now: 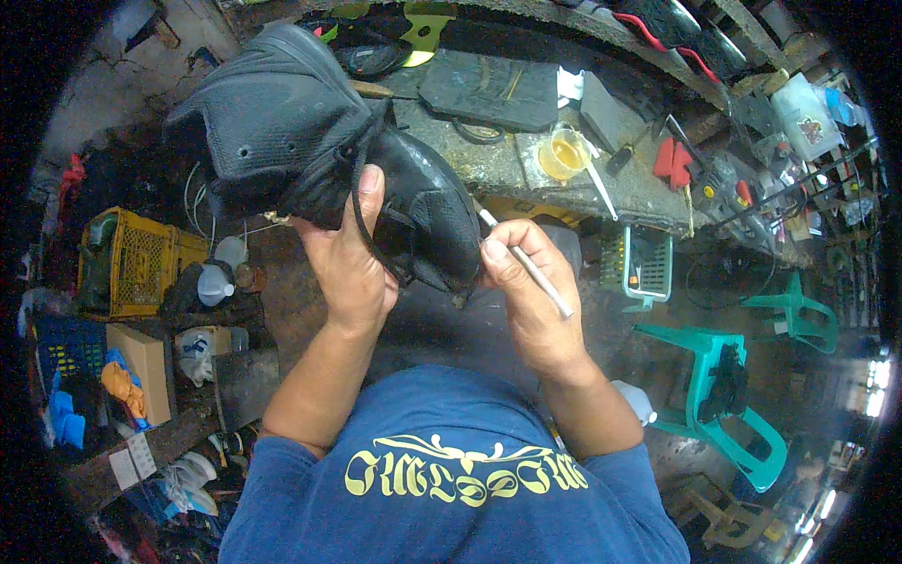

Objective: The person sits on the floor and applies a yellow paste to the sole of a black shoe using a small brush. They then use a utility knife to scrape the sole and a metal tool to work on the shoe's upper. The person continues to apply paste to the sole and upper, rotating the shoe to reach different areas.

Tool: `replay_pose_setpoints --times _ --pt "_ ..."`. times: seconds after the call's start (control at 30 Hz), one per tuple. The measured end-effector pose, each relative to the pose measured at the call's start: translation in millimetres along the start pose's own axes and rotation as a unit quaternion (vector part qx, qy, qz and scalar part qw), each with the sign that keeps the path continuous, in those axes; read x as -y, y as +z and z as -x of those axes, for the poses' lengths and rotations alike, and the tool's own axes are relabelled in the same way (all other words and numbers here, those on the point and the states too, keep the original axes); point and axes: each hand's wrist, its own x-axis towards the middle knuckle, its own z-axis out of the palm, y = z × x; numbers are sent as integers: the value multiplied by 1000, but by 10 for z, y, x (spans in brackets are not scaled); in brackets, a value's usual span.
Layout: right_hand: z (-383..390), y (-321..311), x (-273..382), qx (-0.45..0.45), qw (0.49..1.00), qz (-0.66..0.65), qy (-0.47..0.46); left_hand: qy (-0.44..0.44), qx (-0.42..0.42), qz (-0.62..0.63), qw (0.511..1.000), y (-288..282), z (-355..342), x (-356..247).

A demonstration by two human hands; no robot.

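Observation:
A black boot with a textured, perforated upper is held up in front of me, its shaft at upper left and its rounded toe toward the right. My left hand grips its middle from below, the thumb up beside a thin black lace or strap. At the toe end, my right hand pinches a slim whitish stick-like tool between thumb and fingers. The tool's upper end reaches the boot's edge. Whether it has a tip there, I cannot tell.
Beyond the boot stands a worn workbench with a cup of amber liquid, a dark flat slab and red-handled tools. Green plastic stools and a green basket are at right. A yellow crate stands left.

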Motion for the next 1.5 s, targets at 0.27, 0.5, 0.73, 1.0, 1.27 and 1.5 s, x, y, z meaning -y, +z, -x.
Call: replay_pose_setpoints --times 0.27,0.5,0.73,1.0,1.27,1.5 --pt "-113 -72 -63 -55 998 -16 -21 -22 0 14 1000 -6 12 -56" --pt "7 -55 29 -86 961 218 -146 -27 13 -19 999 -85 -15 -29" --pt "-19 -29 69 -65 857 400 -319 -27 31 -43 998 -68 23 -48" --pt "26 -126 95 -23 890 260 -373 23 -5 0 1000 -43 -120 -130" --pt "77 75 -291 -11 902 176 -395 -35 -26 75 996 -75 -272 -88" --pt "-41 41 -375 -22 882 189 -432 -42 -14 81 996 -42 -252 -84"
